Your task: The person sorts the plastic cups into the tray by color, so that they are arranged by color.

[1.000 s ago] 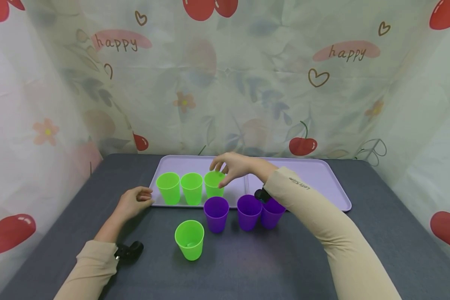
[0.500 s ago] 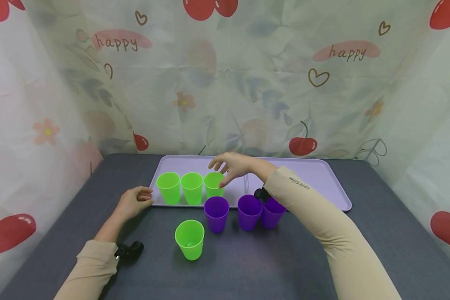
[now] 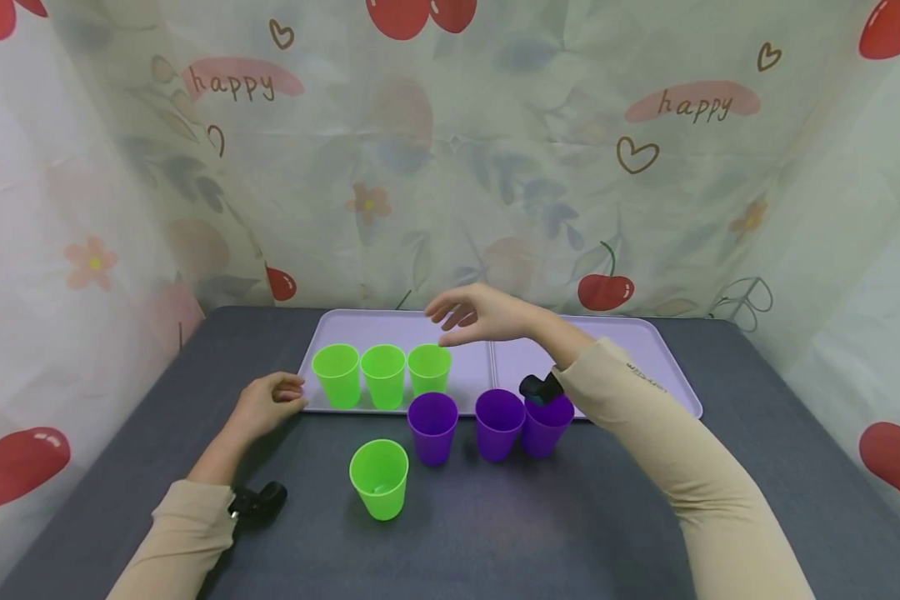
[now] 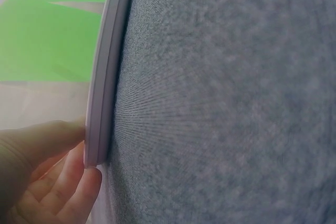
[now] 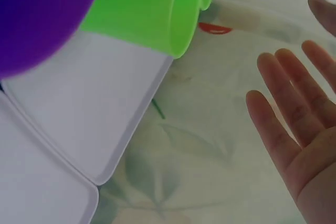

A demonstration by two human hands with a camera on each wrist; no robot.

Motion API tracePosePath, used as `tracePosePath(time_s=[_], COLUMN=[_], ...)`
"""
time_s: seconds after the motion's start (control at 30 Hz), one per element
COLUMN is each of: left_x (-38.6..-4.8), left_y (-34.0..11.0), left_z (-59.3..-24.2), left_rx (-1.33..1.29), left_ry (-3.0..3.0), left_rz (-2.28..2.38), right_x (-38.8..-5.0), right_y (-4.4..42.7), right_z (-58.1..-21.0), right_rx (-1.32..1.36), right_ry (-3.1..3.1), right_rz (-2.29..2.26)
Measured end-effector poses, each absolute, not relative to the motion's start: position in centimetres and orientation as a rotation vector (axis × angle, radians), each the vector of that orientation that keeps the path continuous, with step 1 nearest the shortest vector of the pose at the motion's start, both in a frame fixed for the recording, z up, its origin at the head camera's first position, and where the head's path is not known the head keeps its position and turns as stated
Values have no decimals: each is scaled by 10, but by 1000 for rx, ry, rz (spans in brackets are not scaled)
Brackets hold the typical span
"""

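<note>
My left hand (image 3: 270,404) is at the near left corner of the left lilac tray (image 3: 465,392); in the left wrist view its thumb and fingers (image 4: 79,192) pinch the tray's rim (image 4: 102,77). Three green cups stand in a row on this tray: a left one (image 3: 337,375), a middle one (image 3: 384,377) and a right one (image 3: 428,371). My right hand (image 3: 487,312) hovers above and just right of the right cup, holding nothing. From the right wrist view, its fingers (image 5: 296,114) are spread and apart from the cups.
A fourth green cup (image 3: 379,483) stands on the dark tabletop (image 3: 495,533) in front. Purple cups stand before the trays: one (image 3: 432,429) alone, two more (image 3: 498,425) side by side under my right forearm. The right lilac tray (image 3: 607,350) adjoins the left one. A printed curtain (image 3: 450,208) hangs behind.
My right hand has let go of the right green cup, lifted and drawn back to the right. The cup stays on the tray. My left hand has not moved.
</note>
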State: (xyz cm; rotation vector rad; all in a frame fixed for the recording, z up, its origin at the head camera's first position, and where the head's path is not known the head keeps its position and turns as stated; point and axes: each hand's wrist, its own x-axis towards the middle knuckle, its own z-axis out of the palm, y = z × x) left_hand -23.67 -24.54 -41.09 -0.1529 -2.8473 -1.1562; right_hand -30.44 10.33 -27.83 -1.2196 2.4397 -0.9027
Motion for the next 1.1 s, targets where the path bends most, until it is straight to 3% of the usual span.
tracePosePath(time_s=[0.4, 1.1], left_x=[-237, -237], left_y=[-246, -245], left_z=[-412, -411], left_rx=[-147, -122], left_ry=[-2846, -2868], left_rz=[-1169, -1188], right_x=[-260, -192], right_y=[122, 118], right_z=[-283, -326], right_rx=[-1189, -1253], right_ry=[2463, 2404], right_rz=[-1130, -1429])
